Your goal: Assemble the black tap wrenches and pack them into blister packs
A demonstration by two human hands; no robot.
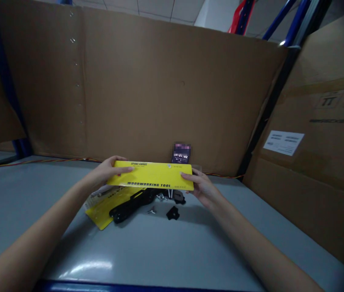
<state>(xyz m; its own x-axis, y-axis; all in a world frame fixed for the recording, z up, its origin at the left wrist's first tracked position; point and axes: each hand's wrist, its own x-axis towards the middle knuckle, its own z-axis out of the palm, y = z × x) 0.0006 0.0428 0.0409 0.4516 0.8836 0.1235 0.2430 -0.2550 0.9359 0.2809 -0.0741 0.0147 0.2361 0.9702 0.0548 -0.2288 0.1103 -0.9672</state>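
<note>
- Left hand [108, 170]: holds the 9 o'clock end of a yellow card [152, 175], thumb across its face.
- Right hand [199, 186]: holds the card's 3 o'clock end, thumb on its face.
- Card: printed "WOODWORKING TOOL" along its lower edge.
- Black tool [132, 205]: lies on a grey shelf [160, 251] below the card, at 6 o'clock, its end over a second yellow card [100, 215] at 7 o'clock.
- Black knob [172, 212] and small metal wing nut [151, 210]: on the shelf, at 5 o'clock.
- Phone [181, 154]: stands against a cardboard sheet [160, 89] at 1 o'clock, showing digits.
- Cardboard box [306, 162]: at 3 o'clock of the view, bearing a white label [284, 142].
</note>
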